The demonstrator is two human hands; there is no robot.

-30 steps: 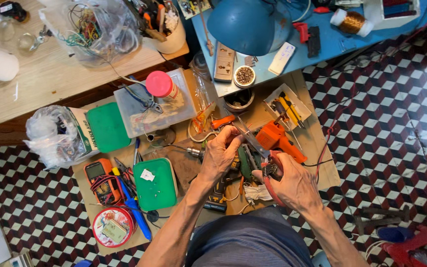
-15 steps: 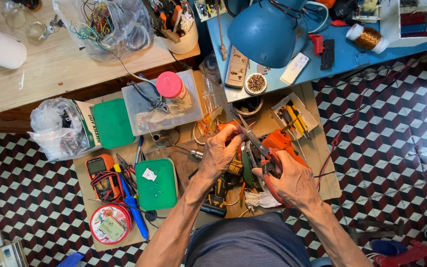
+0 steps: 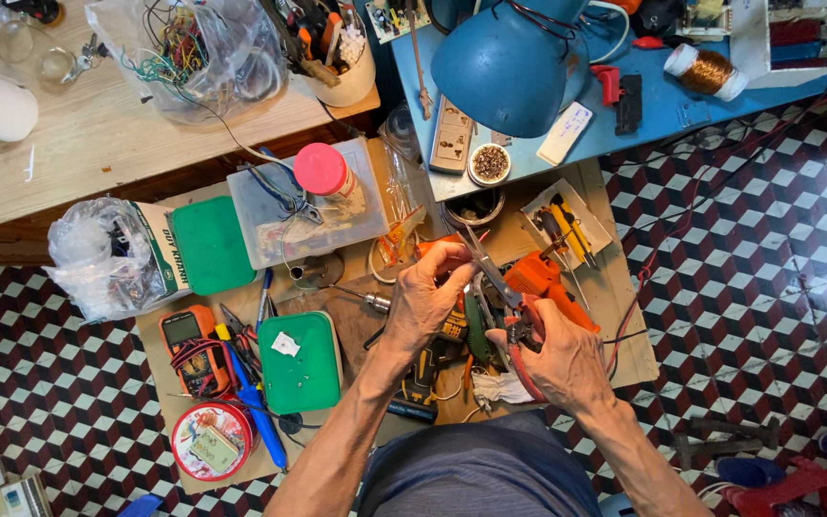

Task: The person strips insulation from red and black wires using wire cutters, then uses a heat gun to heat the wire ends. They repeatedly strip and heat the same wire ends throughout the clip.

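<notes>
**Head view: pliers at work over a crowded floor mat**

Head-camera frame: we sit above a cardboard mat (image 3: 624,335) laid on a patterned tile floor, with both hands raised over the clutter. Our right hand (image 3: 552,359) is closed around the red handles of a pair of long-nose pliers (image 3: 495,278). Our left hand (image 3: 428,292) pinches something small at the plier tips; it is too small for us to tell what it is.

The pliers sit between the two hands, above an orange power tool (image 3: 543,278) and a green-handled tool (image 3: 476,325). Their long axis runs diagonally, from the handles at lower right up to the tips at upper left, so the nose points up and left in the frame, towards the blue lamp shade (image 3: 514,62) and our left fingertips.

We judge the main risk to be the tips slipping off the small piece and nipping the left fingers, since those fingers lie right at the nose. A dropped piece could also vanish among the loose tools, wires and the green lid (image 3: 301,362) below. The thin wires trailing near the right wrist could snag if we pull back sharply.
</notes>
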